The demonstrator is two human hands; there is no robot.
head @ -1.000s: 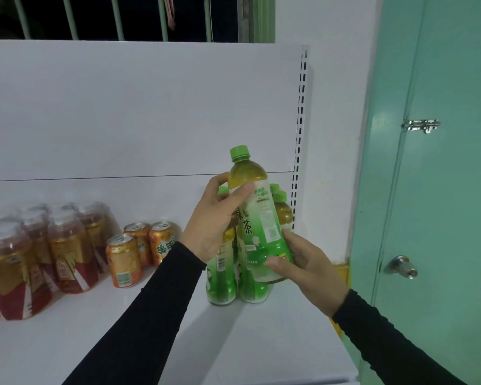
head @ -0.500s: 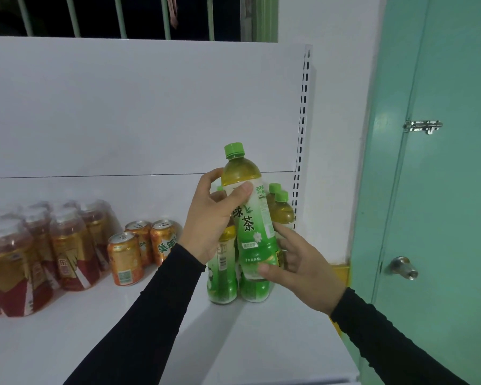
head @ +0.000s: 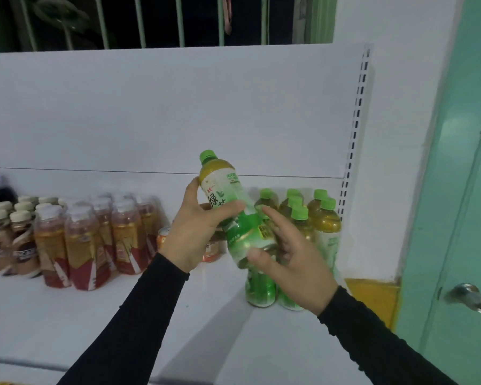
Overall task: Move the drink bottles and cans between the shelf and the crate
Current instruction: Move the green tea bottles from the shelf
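The L hand (head: 196, 232) grips a green tea bottle (head: 235, 215) around its middle, thumb across the front of the label, fingers curled round the back. The bottle is up in the air above the white shelf (head: 67, 323), tilted so its green cap (head: 208, 157) leans to the left and its bottom points down to the right.

The R hand (head: 292, 262) is at the bottom part of the bottle, fingers spread wide and mostly straight — the thumb touches the low end, the pointer finger lies by the side. It looks loose, not a tight hold.

Right behind the R hand stands a bunch of other green tea bottles (head: 314, 218), upright, w/ green caps, at the right end of the shelf near the slotted post (head: 356, 112). Two of them are in front, partly hidden by the R hand.

On the left side of the shelf stand red-label tea bottles (head: 95, 245) w/ white caps, close together. Further left — brown drink bottles (head: 17, 243) w/ cream caps. Bits of orange cans (head: 164, 237) peek out beside the L hand.

Both arms wear black sleeves. A green door (head: 461, 190) w/ a metal knob (head: 469, 297) is on the right.
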